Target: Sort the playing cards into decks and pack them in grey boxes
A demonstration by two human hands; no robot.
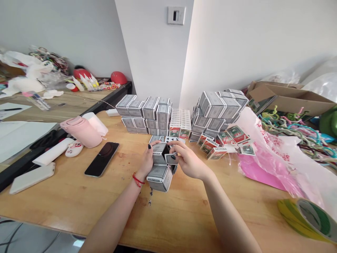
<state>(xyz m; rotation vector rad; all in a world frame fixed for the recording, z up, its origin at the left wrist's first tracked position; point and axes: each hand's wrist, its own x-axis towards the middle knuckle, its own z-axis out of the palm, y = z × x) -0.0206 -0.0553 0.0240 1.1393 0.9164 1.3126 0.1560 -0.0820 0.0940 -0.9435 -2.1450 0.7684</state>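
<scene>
A block built of folded playing cards (pixel 159 178), with grey patterned backs outward, is in front of me at mid-table. My left hand (pixel 146 162) is closed around its left side, with the thumb near the top. On the other side my right hand (pixel 190 160) pinches a playing card (pixel 171 159) against the block, beside a dark opening. Behind the fingers lie a face-up card (pixel 170 139) showing black clubs and a face-down card (pixel 156 138). The palm side of both hands is partly hidden.
Stacked card blocks stand at the back left (pixel 133 112) and back right (pixel 218 105), with card boxes (pixel 180 123) between them. Left are a phone (pixel 101 159) and a pink tumbler (pixel 83 131). Right are loose card boxes (pixel 216 153), pink plastic (pixel 265 172) and a tape roll (pixel 292 218).
</scene>
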